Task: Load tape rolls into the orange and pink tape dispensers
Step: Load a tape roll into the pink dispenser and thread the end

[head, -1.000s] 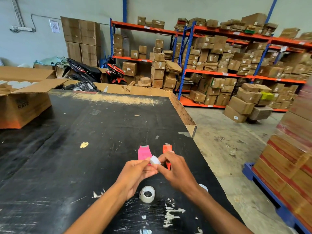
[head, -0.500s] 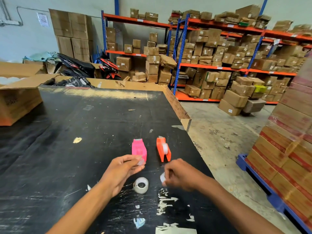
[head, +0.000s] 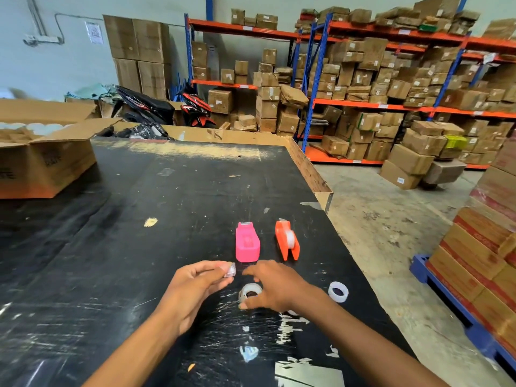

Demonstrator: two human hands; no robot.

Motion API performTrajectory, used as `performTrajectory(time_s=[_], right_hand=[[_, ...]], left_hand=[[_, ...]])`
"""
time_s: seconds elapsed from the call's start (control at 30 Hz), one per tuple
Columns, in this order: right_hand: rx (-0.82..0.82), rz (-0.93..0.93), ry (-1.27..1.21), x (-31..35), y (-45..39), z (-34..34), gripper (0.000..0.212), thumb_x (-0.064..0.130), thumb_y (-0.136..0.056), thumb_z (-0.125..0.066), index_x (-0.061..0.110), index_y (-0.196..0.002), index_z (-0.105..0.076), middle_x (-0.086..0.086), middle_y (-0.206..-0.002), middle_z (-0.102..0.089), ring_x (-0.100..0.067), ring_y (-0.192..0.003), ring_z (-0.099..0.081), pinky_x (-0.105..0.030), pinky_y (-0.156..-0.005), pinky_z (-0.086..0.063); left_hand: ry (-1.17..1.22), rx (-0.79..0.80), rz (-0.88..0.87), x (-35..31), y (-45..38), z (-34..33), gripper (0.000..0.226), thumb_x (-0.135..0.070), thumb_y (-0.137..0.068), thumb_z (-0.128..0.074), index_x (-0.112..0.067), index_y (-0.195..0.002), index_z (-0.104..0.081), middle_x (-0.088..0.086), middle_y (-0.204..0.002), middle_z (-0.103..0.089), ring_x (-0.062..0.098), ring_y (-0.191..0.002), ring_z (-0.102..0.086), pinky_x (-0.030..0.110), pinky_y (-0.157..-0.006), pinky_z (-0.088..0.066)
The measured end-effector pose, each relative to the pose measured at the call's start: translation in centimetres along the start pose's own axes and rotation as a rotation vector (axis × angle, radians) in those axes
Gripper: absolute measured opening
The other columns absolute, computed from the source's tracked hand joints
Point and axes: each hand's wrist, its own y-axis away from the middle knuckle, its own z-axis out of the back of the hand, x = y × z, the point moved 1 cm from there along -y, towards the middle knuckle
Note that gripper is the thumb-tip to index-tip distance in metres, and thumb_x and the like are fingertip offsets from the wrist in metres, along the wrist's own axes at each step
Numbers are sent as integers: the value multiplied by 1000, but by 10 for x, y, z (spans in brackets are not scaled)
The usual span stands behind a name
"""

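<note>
- We saw two bare forearms come in from the bottom edge, with no sleeve reaching into view on either one.
- The left hand [head: 195, 286] wore no glove, ring or band that we could make out.
- The right hand [head: 276, 289] was likewise bare, with no watch or strap at the wrist.
- We noted short, unpainted nails on the fingers that faced the camera.
- Both forearms looked slim, and motion blur softened their lower parts near the frame edge.
</note>
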Motion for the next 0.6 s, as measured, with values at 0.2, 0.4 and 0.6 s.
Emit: performTrajectory(time_s=[0.2, 0.4, 0.6], right_hand=[[-146, -29, -586, 1, -3, 1, 55, 26, -79, -74, 15, -128, -53, -3, -98, -63, -20, -86, -62, -43, -89, -54], [-148, 82, -976, 14, 10, 23, 38, 10, -78, -76, 16, -112, -61, 4, -93, -65, -8, -78, -65, -19, -77, -54], [-236, 107, -989, 9, 13, 21, 31, 10, -75, -79, 13, -104, -68, 5, -94, -71, -4, -78, -67, -19, -79, -56]], left_hand=[[10, -60, -35, 0, 9, 18, 14, -3, -81, -66, 2, -91, -73, 16, -87, -77, 21, -78, -74, 19, -71, -60], [34, -34, -73, 1, 11, 9, 16, -3, -79, -68, 3, -92, -74, 19, -88, -76, 20, -77, -73, 19, -72, -59], [36, -14, -157, -4, 11, -5, 21, -7, -75, -70, 3, -92, -74, 17, -87, -77, 19, -77, -73, 17, -69, -58]])
